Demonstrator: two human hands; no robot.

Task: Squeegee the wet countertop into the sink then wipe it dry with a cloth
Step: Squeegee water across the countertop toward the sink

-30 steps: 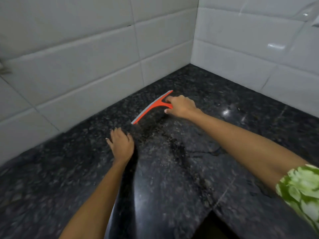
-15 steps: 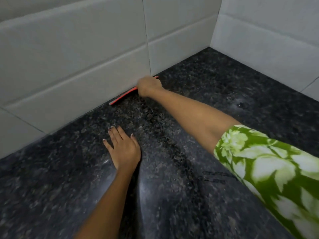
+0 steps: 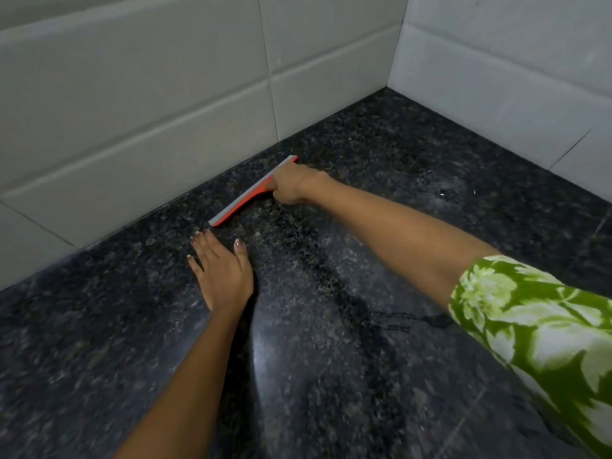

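Observation:
A red squeegee (image 3: 243, 200) with a grey blade lies edge-down on the black speckled granite countertop (image 3: 381, 376), a short way out from the left tiled wall. My right hand (image 3: 293, 185) grips its handle, which the hand hides. My left hand (image 3: 220, 270) rests flat on the counter, fingers straight, just in front of the blade's near end. A dark wet streak (image 3: 334, 286) runs across the stone from the blade toward me. Neither sink nor cloth is in view.
White tiled walls (image 3: 149, 134) meet in a corner at the back right and bound the counter on two sides. Small water droplets (image 3: 443, 193) glisten on the stone to the right. My green floral sleeve (image 3: 536, 332) covers the right upper arm.
The squeegee went from mid-counter up against the left wall, and has now been drawn back from the wall toward me. My left hand has stayed flat on the counter.

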